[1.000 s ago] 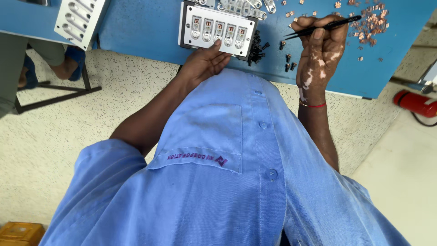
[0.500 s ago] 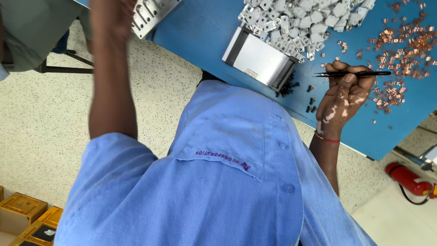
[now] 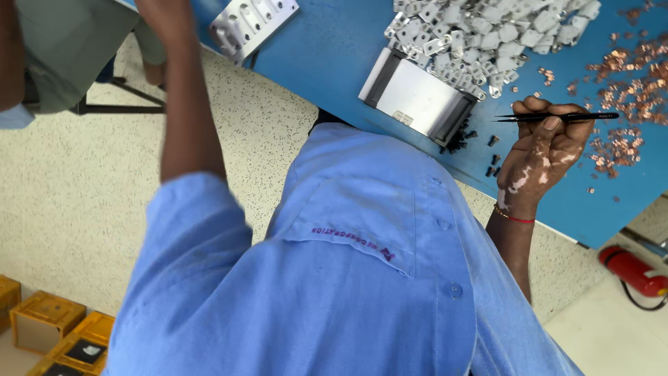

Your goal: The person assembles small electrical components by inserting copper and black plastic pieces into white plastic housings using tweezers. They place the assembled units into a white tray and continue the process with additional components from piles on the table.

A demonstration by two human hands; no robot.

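The right hand (image 3: 539,157) has its fingers (image 3: 550,124) closed around black tweezers (image 3: 557,117), which lie level with tips toward the metal tray (image 3: 417,94) just beside. Copper bits (image 3: 626,97) lie beyond the fingers, and the blue desk (image 3: 334,49) edge is close under the wrist. The left hand (image 3: 163,14) is raised and cut off at the top, so its fingers cannot be judged.

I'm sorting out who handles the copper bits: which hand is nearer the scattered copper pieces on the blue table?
The right hand, holding black tweezers, sits right beside the copper pieces. The left hand is raised far across, at the frame's top edge.
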